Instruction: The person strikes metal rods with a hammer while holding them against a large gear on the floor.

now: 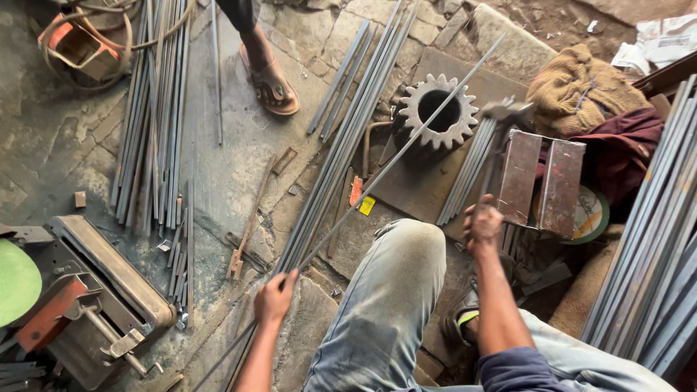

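While the left hand [274,299] closes its grip around a long thin steel rod [396,158], the rod slants up toward one o'clock and crosses a toothed gear wheel [438,110] that rests on a flat metal plate [425,190]. The right hand [483,226] is wrapped around the handle of a hammer [506,112], whose head hangs just beside the gear at three o'clock of it. At four o'clock of the gear stands a folded sheet-metal box [541,183], and behind it a round green-rimmed disc with a yellow label [589,216] peeks out; what kind of disc it is cannot be told. A small yellow tag [367,206] lies beside an orange scrap [355,191] on the stone floor [239,145], at seven o'clock of the gear. Bundles of flat steel strips [154,116] lie at ten o'clock, near another person's sandalled foot [270,76]. A cut-off machine [87,297] sits at eight o'clock, a burlap sack [577,91] at two o'clock.
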